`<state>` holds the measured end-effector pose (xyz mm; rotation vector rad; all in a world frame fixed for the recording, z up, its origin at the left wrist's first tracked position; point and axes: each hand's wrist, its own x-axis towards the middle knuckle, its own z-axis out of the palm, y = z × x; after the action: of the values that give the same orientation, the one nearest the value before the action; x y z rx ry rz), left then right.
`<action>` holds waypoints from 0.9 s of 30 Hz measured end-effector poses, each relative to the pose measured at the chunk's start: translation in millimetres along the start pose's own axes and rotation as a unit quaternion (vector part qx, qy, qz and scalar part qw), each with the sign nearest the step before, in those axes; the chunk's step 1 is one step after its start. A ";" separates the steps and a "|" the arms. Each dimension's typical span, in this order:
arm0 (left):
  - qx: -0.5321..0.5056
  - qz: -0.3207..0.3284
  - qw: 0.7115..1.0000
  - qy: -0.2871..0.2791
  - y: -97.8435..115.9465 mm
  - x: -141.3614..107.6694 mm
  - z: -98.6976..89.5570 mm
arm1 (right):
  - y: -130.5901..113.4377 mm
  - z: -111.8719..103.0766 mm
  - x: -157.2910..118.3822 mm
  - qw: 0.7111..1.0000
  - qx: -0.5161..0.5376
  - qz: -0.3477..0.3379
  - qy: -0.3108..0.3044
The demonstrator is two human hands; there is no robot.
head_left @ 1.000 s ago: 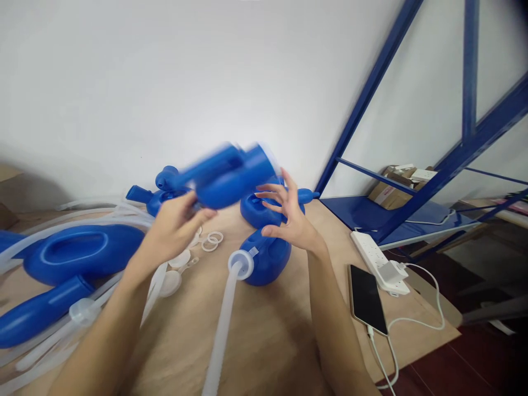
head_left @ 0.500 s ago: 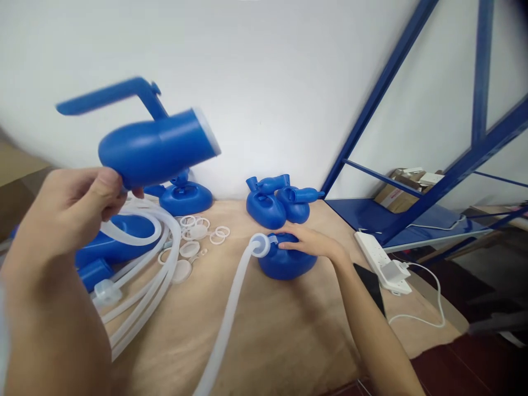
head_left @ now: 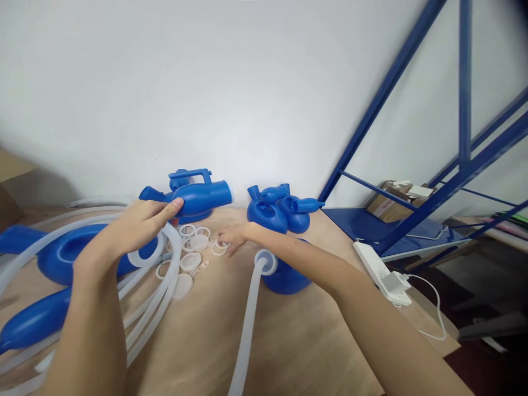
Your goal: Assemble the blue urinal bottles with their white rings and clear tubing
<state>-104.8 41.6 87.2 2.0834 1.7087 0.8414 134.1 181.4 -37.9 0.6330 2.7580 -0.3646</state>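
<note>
My left hand (head_left: 152,220) grips a hollow blue plastic part with a handle (head_left: 202,198), its wide mouth facing right and its handle on top. Over two white rings (head_left: 218,250) on the table is my right hand (head_left: 234,235), with its fingers curled at the upper ring; the fingertips show only in part. Behind my right forearm stands a blue plastic bottle (head_left: 286,278). A translucent corrugated hose (head_left: 247,324) meets the white collar (head_left: 266,262) at the bottle's mouth.
White rings and discs (head_left: 190,261) lie mid-table. Coiled hoses (head_left: 154,308) and a large blue bottle (head_left: 55,258) are at left. Blue bottles (head_left: 266,217) stand by the wall. On the right are a power strip (head_left: 373,264) and a blue metal rack (head_left: 371,110).
My right hand has left the blue bottle and moved left to the white rings. My left hand has lowered the blue part with the handle and carried it farther over the table.
</note>
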 end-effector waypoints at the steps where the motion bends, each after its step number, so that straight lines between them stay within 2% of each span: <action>1: 0.001 -0.003 1.000 -0.007 -1.4 1.7 0.9 | -4.0 4.6 6.8 1.000 -0.005 0.002 -0.003; 4: 0.001 -0.017 1.000 -0.014 -3.3 4.0 1.5 | -8.9 4.6 6.5 1.000 0.003 0.016 0.002; 7: 0.003 -0.031 0.999 -0.011 -4.5 4.3 1.1 | -1.8 -16.3 -18.5 0.999 0.023 0.028 0.029; 10: -0.001 -0.025 1.000 -0.012 -5.1 4.6 2.1 | 2.7 -40.3 -60.6 0.988 0.078 0.047 0.126; 11: -0.003 -0.017 1.000 -0.015 -4.5 4.6 2.8 | 0.5 -45.3 -75.7 0.955 0.169 0.059 0.237; 12: -0.006 -0.008 1.000 -0.020 -3.3 4.5 3.8 | -3.8 -48.1 -89.9 0.906 0.242 0.060 0.342; 14: -0.015 0.017 0.999 -0.035 1.2 3.7 6.8 | -17.8 -48.0 -112.7 0.811 0.317 0.072 0.486; 17: -0.034 0.061 0.996 -0.064 12.1 1.7 14.6 | -44.5 -39.1 -127.1 0.681 0.378 0.104 0.619; 19: -0.041 0.091 0.992 -0.079 19.6 1.2 22.6 | -61.3 -32.0 -126.1 0.611 0.399 0.103 0.676; 21: -0.038 0.124 0.989 -0.073 25.6 2.1 32.2 | -74.8 -26.0 -121.7 0.567 0.415 0.080 0.707; 23: -0.031 0.150 0.987 -0.046 29.5 4.0 41.6 | -83.5 -21.2 -117.2 0.543 0.434 0.050 0.717; 27: -0.041 0.181 0.982 -0.024 34.8 6.8 53.1 | -86.4 -14.6 -111.3 0.546 0.456 -0.008 0.702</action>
<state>-44.1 46.4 67.9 2.3735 1.2638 0.9340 187.4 67.8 27.8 1.7311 3.6906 -2.2936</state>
